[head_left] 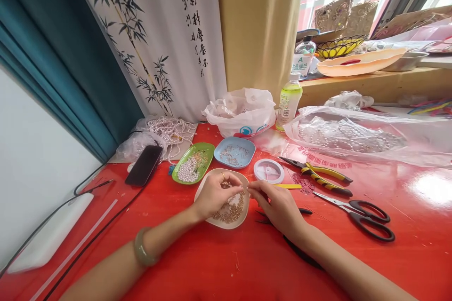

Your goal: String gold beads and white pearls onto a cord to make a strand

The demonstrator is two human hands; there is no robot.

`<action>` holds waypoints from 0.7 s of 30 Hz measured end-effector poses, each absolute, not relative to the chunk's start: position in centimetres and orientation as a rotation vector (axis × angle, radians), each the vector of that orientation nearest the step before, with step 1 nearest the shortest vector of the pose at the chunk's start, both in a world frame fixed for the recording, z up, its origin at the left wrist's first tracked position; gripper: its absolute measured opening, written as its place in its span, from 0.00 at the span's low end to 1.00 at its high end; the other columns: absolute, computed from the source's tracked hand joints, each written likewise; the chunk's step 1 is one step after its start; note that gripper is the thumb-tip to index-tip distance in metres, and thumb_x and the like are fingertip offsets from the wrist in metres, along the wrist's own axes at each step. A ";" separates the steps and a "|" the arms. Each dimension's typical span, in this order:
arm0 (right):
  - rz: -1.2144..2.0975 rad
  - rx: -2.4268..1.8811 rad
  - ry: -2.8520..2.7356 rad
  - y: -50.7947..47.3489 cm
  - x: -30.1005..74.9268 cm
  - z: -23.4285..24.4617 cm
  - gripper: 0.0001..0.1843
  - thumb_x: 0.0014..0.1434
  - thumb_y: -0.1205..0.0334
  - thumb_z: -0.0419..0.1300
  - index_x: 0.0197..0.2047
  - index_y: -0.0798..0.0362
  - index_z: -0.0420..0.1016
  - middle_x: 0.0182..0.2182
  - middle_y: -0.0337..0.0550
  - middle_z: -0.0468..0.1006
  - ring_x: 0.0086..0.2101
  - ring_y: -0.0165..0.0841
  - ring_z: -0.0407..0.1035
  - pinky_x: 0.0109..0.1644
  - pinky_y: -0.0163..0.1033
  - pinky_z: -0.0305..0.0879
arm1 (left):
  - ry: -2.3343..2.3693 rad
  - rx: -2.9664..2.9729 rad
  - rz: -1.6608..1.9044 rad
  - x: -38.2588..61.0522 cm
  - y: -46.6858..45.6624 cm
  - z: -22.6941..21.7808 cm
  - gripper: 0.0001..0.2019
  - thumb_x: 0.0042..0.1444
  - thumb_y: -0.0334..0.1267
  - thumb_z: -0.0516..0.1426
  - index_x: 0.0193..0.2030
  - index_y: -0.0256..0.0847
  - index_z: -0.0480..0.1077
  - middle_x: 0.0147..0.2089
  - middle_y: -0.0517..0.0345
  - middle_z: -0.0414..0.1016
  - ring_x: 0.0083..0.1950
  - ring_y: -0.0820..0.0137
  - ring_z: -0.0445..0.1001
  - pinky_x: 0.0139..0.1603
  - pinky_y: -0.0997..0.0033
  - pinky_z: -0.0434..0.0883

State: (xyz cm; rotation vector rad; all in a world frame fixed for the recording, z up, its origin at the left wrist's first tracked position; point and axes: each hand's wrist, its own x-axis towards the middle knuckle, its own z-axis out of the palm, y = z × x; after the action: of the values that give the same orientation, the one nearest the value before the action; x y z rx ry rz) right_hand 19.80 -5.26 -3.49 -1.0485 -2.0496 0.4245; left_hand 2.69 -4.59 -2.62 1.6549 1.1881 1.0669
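My left hand (214, 196) hovers over a white dish (202, 194) of gold beads (231, 210), its thumb and forefinger pinched together. Close by, at the dish's right rim, the fingertips of my right hand (273, 202) are pressed together too. Whatever either pinch holds is too small to make out. Partly under my right hand lies a black-handled tool (303, 250). Beyond the dish stand a green tray (210, 150) with white pearl beads (189, 169) and a blue tray (252, 151) with small pieces. A spool of clear thread (259, 165) sits behind my right hand.
On the right lie yellow-black pliers (328, 178), scissors (370, 218) and tiny red pieces (304, 183). Behind are plastic bags (243, 115) and a drink bottle (288, 103). Pearl strands (173, 129), a phone (144, 165) and cables lie left.
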 end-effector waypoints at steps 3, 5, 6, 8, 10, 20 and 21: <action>0.370 -1.039 -2.075 -5.4 19.8 -3.4 0.08 0.59 0.65 0.50 0.34 0.53 0.69 0.26 0.44 0.78 0.25 0.33 0.71 0.29 0.34 0.63 | 1.146 1.648 1.062 2.7 -4.7 -2.6 0.06 0.46 0.37 0.60 0.29 0.36 0.71 0.30 0.56 0.74 0.32 0.71 0.72 0.35 0.74 0.68; 0.342 -1.015 -2.073 -5.4 19.8 -3.4 0.09 0.60 0.64 0.49 0.34 0.53 0.70 0.26 0.43 0.78 0.25 0.32 0.71 0.29 0.33 0.63 | 1.125 1.641 1.060 2.7 -4.7 -2.6 0.06 0.46 0.36 0.60 0.29 0.36 0.72 0.30 0.56 0.75 0.33 0.71 0.72 0.35 0.75 0.68; 0.328 -1.000 -2.064 -5.4 19.8 -3.4 0.09 0.60 0.64 0.49 0.34 0.53 0.70 0.26 0.43 0.78 0.25 0.32 0.71 0.29 0.33 0.63 | 1.119 1.636 1.063 2.7 -4.8 -2.6 0.06 0.46 0.36 0.60 0.29 0.36 0.72 0.30 0.56 0.75 0.33 0.71 0.72 0.35 0.75 0.68; 0.311 -0.973 -2.050 -5.4 19.8 -3.4 0.10 0.60 0.64 0.48 0.34 0.53 0.70 0.26 0.43 0.78 0.25 0.31 0.71 0.29 0.33 0.63 | 1.112 1.633 1.072 2.7 -4.8 -2.6 0.06 0.46 0.36 0.60 0.29 0.36 0.72 0.30 0.56 0.75 0.33 0.70 0.72 0.36 0.74 0.68; 0.300 -0.962 -2.044 -5.4 19.8 -3.5 0.10 0.60 0.64 0.48 0.34 0.53 0.70 0.26 0.43 0.78 0.26 0.31 0.72 0.29 0.33 0.64 | 1.116 1.636 1.077 2.7 -4.8 -2.6 0.06 0.46 0.36 0.60 0.29 0.36 0.72 0.30 0.56 0.75 0.33 0.70 0.72 0.36 0.74 0.68; 0.270 -0.951 -2.047 -5.4 19.8 -3.6 0.09 0.60 0.66 0.49 0.33 0.54 0.70 0.25 0.42 0.77 0.24 0.30 0.71 0.28 0.32 0.63 | 1.147 1.606 1.088 2.7 -4.8 -2.3 0.06 0.45 0.36 0.61 0.28 0.35 0.71 0.29 0.56 0.75 0.33 0.70 0.72 0.36 0.73 0.68; 0.269 -0.947 -2.049 -5.4 19.8 -3.6 0.09 0.60 0.66 0.49 0.33 0.54 0.70 0.25 0.43 0.77 0.25 0.30 0.71 0.29 0.32 0.63 | 1.148 1.607 1.088 2.7 -4.8 -2.3 0.06 0.44 0.36 0.61 0.28 0.35 0.71 0.29 0.56 0.75 0.33 0.70 0.72 0.36 0.73 0.68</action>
State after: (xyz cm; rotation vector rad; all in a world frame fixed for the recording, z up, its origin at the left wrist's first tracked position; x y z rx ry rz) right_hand 19.81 -5.42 -3.58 -0.9473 -2.0487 0.2691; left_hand 2.70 -4.80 -2.30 1.6074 1.1480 1.0878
